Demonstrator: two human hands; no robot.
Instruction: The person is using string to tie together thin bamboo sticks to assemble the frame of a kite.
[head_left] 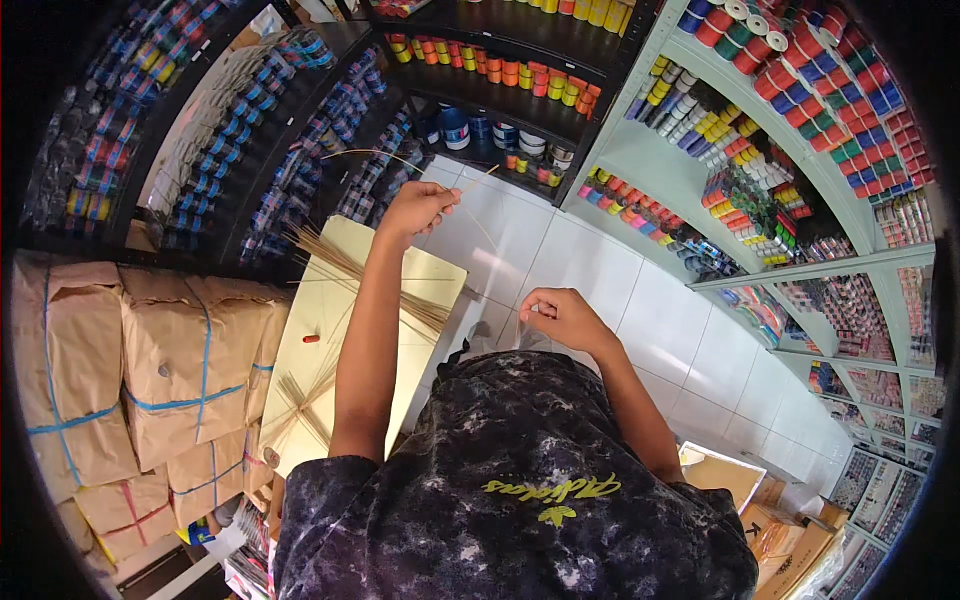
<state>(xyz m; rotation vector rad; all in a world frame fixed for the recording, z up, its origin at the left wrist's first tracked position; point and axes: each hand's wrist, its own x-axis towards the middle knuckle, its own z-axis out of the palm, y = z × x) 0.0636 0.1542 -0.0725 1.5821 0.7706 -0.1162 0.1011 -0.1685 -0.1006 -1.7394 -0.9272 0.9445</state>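
Raised over the floor, my left hand [420, 208] is closed in a pinch on thin tan bamboo-like strips. One strip [375, 152] bows out in a long arc on both sides of the fist; a short end [482, 179] points up to the right. My right hand [565, 318] hangs near my waist, fingertips pinched together; what lies between them is too fine to name. Left of me, a pale yellow board [345, 235] bears a bundle of thin sticks [425, 312], a crossed pile of sticks [303, 408] and a small red object [311, 338].
Brown paper parcels [185, 365] tied with blue string are stacked at the left. Dark shelves [500, 35] with coloured spools and tubs stand ahead; pale green shelves [640, 150] of thread line the right. Cardboard boxes [785, 535] sit at the lower right, beside white floor tiles [590, 255].
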